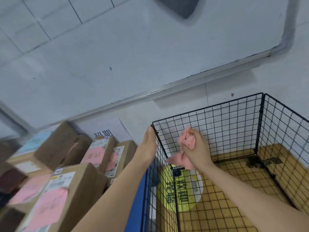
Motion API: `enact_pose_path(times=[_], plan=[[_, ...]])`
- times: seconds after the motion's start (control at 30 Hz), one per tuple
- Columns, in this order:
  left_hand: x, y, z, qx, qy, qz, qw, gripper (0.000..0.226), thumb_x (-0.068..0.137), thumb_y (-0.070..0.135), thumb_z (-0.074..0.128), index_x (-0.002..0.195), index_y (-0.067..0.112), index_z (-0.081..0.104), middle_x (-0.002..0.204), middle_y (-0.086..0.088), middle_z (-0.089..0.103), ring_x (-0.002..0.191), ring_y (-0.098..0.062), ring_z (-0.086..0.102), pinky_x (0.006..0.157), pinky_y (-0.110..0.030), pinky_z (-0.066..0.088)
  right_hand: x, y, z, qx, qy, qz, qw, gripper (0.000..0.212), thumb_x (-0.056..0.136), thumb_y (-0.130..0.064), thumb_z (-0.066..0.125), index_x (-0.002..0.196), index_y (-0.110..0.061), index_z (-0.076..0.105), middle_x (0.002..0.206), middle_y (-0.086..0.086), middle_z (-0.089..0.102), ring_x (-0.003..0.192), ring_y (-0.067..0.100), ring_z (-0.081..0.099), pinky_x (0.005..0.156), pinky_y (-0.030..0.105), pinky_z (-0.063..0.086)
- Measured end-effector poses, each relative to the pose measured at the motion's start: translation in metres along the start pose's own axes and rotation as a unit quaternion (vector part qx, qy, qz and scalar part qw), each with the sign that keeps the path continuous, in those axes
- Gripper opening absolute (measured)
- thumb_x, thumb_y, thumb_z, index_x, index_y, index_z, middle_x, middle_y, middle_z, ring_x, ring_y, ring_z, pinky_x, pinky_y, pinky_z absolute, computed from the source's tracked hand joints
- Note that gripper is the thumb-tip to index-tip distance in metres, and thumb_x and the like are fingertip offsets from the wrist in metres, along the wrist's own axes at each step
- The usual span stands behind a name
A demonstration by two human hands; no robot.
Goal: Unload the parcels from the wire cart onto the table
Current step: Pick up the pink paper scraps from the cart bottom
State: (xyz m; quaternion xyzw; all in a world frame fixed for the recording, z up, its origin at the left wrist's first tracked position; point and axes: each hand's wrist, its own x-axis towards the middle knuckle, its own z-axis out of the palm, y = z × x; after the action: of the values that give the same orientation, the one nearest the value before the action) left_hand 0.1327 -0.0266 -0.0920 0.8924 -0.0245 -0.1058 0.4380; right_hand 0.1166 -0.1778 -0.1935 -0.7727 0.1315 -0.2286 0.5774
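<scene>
A black wire cart (225, 124) stands at the right, with no parcel visible inside it; through its mesh bottom I see the yellow floor. Several brown cardboard parcels (66, 186) with pink and white labels lie stacked at the left. My left hand (148, 146) rests with straight fingers against the cart's near left corner post. My right hand (195, 148) is inside the cart, gripping a crumpled pink paper (186, 139).
A white wall with a metal rail (150, 92) rises behind the cart and parcels. A blue edge (138, 198) runs between the parcels and the cart. A yellow floor sticker (180, 190) shows through the mesh.
</scene>
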Motion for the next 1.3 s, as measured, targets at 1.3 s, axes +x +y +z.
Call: enact_pose_path(times=[1.3], plan=[[-0.015, -0.007, 0.003, -0.027, 0.012, 0.016, 0.999, 0.071, 0.087, 0.071, -0.003, 0.149, 0.042, 0.014, 0.157, 0.003, 0.024, 0.142, -0.021, 0.028, 0.118, -0.045, 0.01, -0.081, 0.096, 0.077, -0.266, -0.184, 0.061, 0.944, 0.045, 0.086, -0.004, 0.059, 0.127, -0.023, 0.056, 0.121, 0.003, 0.049, 0.094, 0.01, 0.049, 0.079, 0.019, 0.049]])
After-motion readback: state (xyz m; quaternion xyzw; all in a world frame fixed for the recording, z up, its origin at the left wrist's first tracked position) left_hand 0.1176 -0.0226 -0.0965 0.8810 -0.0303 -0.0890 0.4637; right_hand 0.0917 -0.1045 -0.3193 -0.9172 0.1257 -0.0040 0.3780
